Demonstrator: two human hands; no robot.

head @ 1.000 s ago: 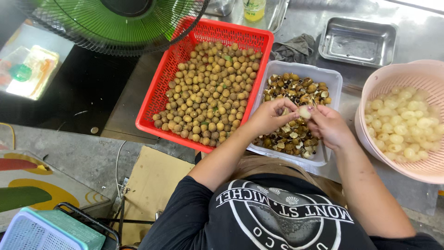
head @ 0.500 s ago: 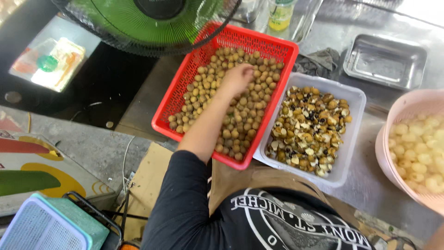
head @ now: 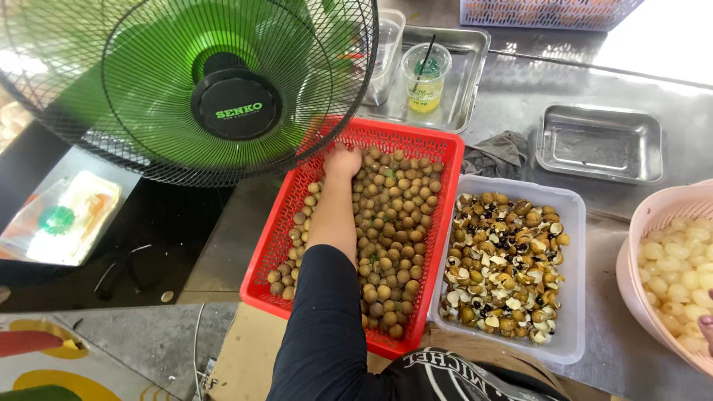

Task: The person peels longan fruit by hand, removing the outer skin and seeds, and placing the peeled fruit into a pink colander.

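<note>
Fan (head: 189, 89): green blades behind a black wire guard, stood at far left. Red basket (head: 286, 215): filled with brown fruit (head: 394, 223). Left hand (head: 342, 161): laid on the fruit at the basket's far end; whether anything was gripped could not be told. White tub (head: 568, 215): filled with shells and seeds. Pink basket (head: 639, 245): peeled fruit held. Right hand (head: 705, 325): only a fingertip was seen, at the pink basket; grip not determinable.

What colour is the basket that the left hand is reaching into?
Red, a slotted plastic basket full of brown fruit; the head view shows it.
</note>
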